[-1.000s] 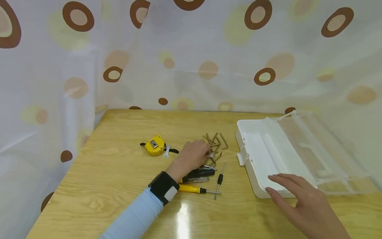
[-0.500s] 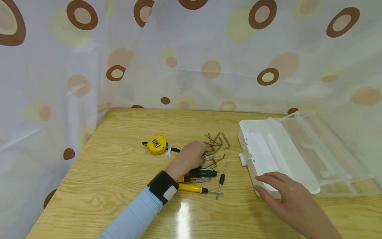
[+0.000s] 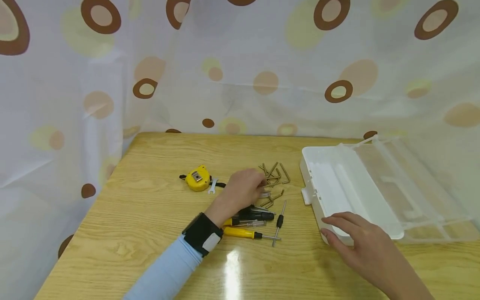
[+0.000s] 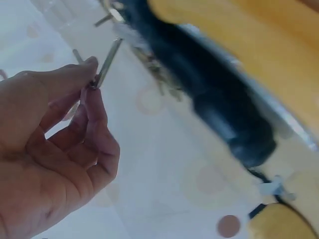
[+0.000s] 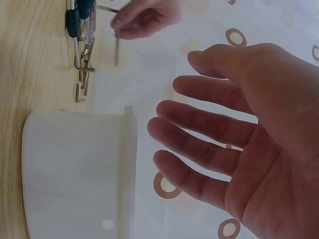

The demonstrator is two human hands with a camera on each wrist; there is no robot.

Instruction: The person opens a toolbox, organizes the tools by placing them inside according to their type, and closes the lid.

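Nearest, the right hand [image 3: 365, 246] holds nothing, fingers spread by the near-left corner of the white box [image 3: 326, 175]. At its ten o'clock, the left hand [image 3: 240, 189] pinches a hex key [image 4: 108, 62] (long axis toward one o'clock in the left wrist view); the box lies at that hand's three o'clock, loose hex keys [image 3: 286, 173] at two.

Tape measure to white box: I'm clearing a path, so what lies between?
Head view, from tape measure to white box: a black strap and small wrench, the left hand, then brassy bent rods.
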